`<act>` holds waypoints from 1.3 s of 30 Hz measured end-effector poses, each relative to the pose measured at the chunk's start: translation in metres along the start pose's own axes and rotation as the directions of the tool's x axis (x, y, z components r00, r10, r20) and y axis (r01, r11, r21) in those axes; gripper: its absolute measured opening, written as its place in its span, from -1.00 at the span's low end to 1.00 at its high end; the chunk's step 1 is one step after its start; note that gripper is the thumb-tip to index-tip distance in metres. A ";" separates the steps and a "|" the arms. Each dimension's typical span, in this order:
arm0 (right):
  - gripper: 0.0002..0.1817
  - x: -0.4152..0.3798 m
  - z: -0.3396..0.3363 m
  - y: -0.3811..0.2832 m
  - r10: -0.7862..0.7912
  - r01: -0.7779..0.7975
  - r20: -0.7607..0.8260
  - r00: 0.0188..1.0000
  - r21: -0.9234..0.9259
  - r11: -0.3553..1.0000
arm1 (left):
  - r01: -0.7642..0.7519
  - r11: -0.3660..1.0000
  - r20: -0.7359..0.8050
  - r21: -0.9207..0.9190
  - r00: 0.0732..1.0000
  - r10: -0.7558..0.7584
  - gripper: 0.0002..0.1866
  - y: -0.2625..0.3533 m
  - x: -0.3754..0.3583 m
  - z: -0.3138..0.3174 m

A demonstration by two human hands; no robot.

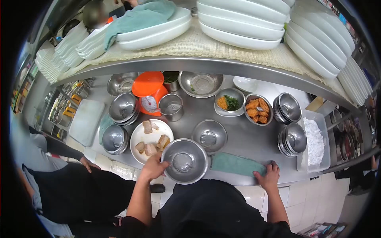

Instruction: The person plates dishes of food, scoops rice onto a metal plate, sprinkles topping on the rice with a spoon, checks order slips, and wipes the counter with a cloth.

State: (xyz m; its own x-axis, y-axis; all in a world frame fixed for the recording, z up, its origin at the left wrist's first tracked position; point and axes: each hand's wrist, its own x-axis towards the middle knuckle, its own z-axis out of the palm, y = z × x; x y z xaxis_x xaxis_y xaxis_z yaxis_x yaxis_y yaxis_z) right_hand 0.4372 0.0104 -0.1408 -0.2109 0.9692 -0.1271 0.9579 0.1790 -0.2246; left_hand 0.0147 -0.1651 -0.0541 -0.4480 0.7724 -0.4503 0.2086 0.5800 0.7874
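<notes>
My left hand (153, 168) grips the rim of a steel mixing bowl (185, 162), which is tilted near the counter's front edge and has nothing in it. Just beyond it, a second steel bowl (210, 136) rests on the counter. To the left lies a white plate (137, 135) with several pale, browned chunks of food (151, 149), perhaps meat or fish. My right hand (268, 174) is closed on the right end of a folded green cloth (234, 164) lying along the front edge. The cloth's left end reaches the held bowl's side.
An orange kitchen scale (152, 90) stands behind the plate. Bowls of chopped garnish (230, 102) and fried pieces (257, 111) sit at the back. Stacked steel bowls (295, 137) and a tub of white powder (315, 142) are right. A plate-laden shelf (170, 63) overhangs. Another person (79, 190) stands left.
</notes>
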 end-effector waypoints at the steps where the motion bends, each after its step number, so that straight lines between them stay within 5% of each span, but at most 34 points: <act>1: -0.33 0.001 0.003 0.012 0.011 -0.009 -0.018 1.000 0.089 0.996 | -0.001 0.999 -0.014 0.032 1.000 0.001 -0.62 -0.003 0.003 -0.003; 2: -0.55 0.005 0.009 0.018 0.012 0.007 -0.117 0.993 0.159 0.987 | -0.008 0.998 -0.028 0.069 1.000 0.010 -0.62 -0.006 0.009 -0.007; 5: -0.58 0.018 -0.018 0.005 0.255 -0.214 -0.026 0.967 0.466 0.858 | -0.005 0.980 -0.106 0.197 0.994 0.026 -0.53 -0.004 0.027 -0.006; 9: -0.55 0.027 -0.029 -0.035 -0.002 0.269 -0.453 0.892 0.525 0.808 | -0.170 0.875 -0.225 0.452 0.928 0.297 -0.48 0.021 0.046 0.006; 11: -0.42 0.023 -0.027 -0.065 -0.334 0.452 -0.337 0.880 0.385 0.805 | -0.283 0.778 -0.267 0.561 0.828 0.494 -0.50 0.038 0.062 0.011; 13: -0.34 0.017 -0.001 -0.084 -0.571 0.590 -0.156 0.806 0.119 0.799 | -0.448 0.696 -0.146 0.561 0.774 0.616 -0.49 0.058 0.095 0.018; 17: -0.37 0.024 0.011 -0.110 -0.610 0.610 -0.018 0.792 0.024 0.792 | -0.194 0.648 -0.022 0.737 0.951 0.309 -0.54 0.090 0.174 0.050; 20: -0.40 0.055 0.037 -0.087 -0.556 0.577 -0.157 0.816 0.156 0.802 | -0.101 0.899 0.141 0.427 0.989 0.044 -0.61 0.082 0.216 0.053; 23: -0.44 0.079 0.025 -0.075 -0.369 0.406 -0.178 0.912 0.515 0.755 | -0.272 0.863 0.090 0.425 0.962 0.259 -0.62 0.087 0.205 0.047; 26: -0.42 0.063 -0.056 -0.119 -0.586 0.703 -0.406 0.701 0.260 0.661 | -0.535 0.740 -0.045 0.408 0.797 0.602 -0.61 0.097 0.187 0.052; 29: -0.39 0.072 -0.105 -0.166 -0.778 0.831 -0.356 0.517 -0.011 0.557 | -0.343 0.939 0.244 -0.009 0.910 0.335 -0.54 0.144 0.145 0.071; 31: -0.38 0.085 -0.099 -0.176 -0.796 0.816 -0.293 0.529 -0.083 0.572 | -0.409 0.907 0.263 -0.100 0.868 0.421 -0.51 0.151 0.124 0.089; 32: -0.38 0.100 -0.074 -0.179 -0.763 0.781 -0.284 0.581 -0.068 0.620 | -0.681 0.727 0.066 0.090 0.733 0.678 -0.50 0.142 0.130 0.103; 33: -0.37 0.106 -0.065 -0.186 -0.729 0.746 -0.270 0.629 -0.053 0.664 | -0.817 0.473 -0.065 0.329 0.480 0.875 -0.48 0.143 0.129 0.107; 37: -0.51 0.106 -0.056 -0.194 -0.669 0.614 -0.115 0.734 0.533 0.582 | -0.785 0.511 -0.015 0.349 0.541 0.841 -0.48 0.141 0.119 0.101; 39: -0.58 0.109 -0.075 -0.181 -0.814 0.588 0.097 0.573 0.643 0.491 | -0.793 0.466 0.019 0.392 0.514 0.858 -0.50 0.134 0.115 0.091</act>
State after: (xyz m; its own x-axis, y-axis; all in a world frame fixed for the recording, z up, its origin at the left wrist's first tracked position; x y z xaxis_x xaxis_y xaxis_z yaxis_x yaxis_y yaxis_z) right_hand 0.2551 0.0962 -0.0413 -0.9192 0.3935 0.0159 0.2212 0.5493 -0.8058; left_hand 0.0698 0.0255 -0.0383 -0.0343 0.8994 0.4359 0.7934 -0.2406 0.5590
